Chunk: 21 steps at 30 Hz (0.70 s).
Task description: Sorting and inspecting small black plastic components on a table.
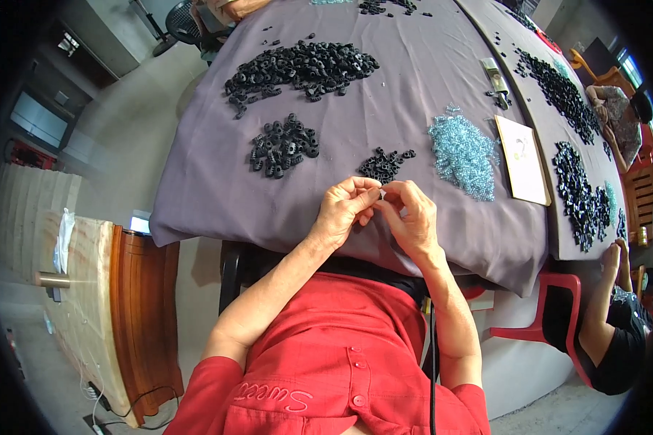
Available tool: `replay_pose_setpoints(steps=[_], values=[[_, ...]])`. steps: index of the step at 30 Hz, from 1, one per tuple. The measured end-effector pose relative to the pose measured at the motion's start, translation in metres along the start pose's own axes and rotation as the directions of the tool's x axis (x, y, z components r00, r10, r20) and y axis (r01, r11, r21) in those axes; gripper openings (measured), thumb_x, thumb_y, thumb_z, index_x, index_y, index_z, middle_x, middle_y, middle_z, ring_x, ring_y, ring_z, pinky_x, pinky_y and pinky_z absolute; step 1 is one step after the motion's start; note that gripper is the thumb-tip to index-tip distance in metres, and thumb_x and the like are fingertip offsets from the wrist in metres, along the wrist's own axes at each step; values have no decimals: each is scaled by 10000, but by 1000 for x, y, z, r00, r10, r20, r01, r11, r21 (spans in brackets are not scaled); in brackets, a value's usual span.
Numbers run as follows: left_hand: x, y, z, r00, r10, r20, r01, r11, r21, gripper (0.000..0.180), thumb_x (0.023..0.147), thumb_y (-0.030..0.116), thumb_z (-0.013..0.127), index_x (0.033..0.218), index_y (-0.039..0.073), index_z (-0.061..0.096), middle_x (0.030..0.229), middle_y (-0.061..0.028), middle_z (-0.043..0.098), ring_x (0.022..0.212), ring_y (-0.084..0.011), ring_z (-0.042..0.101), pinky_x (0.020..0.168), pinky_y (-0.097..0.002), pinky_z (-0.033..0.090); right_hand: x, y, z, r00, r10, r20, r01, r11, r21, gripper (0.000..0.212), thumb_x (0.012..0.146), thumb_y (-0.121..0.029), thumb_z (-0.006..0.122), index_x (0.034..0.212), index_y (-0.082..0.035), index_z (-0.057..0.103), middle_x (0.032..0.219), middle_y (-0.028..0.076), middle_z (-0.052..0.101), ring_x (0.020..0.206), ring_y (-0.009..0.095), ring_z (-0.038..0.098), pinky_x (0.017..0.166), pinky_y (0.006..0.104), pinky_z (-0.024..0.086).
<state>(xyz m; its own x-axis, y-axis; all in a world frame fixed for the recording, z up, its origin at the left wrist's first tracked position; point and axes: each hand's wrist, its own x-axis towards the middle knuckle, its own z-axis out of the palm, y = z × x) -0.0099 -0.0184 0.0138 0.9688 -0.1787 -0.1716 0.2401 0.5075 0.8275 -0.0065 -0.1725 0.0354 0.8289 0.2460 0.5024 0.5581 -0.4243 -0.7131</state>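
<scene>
My left hand (341,212) and my right hand (415,217) meet at the near edge of the cloth-covered table (341,156). The fingertips of both are pinched together on a small pale, clear-looking piece (382,194), partly hidden by the fingers. Just beyond them lies a small heap of little black parts (383,165). To its left is a bigger pile of black ring-like parts (284,146). A mound of small clear-blue pieces (463,156) spreads to the right of my right hand.
Farther back sits a large heap of black parts (305,65). A pale flat board (522,159) lies right of the blue pieces, below a small clear packet (495,76). More black piles (580,196) cover the adjoining table, where people sit. A red chair (537,319) stands at right.
</scene>
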Motion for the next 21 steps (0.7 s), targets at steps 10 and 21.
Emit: replay_pose_setpoints(steps=[10,21], values=[[-2,0,-11,999,-20,49,32,966,-255,98,879,114,621,959,62,600,800,-63,633,629,-95,582,535,-210,471,33,37,-20,998,-18,-67,-9,919,-394,168,806,-9,580,974,-20,586,863,137,546,727,297,585,617,382,472],[-1,-3,-13,999,-1,53,14,967,-253,103,885,116,613,969,58,598,812,-77,640,634,-103,590,531,-205,474,56,70,-12,993,118,26,-84,826,-558,117,821,-10,521,931,2,561,925,209,530,784,378,594,667,436,497]])
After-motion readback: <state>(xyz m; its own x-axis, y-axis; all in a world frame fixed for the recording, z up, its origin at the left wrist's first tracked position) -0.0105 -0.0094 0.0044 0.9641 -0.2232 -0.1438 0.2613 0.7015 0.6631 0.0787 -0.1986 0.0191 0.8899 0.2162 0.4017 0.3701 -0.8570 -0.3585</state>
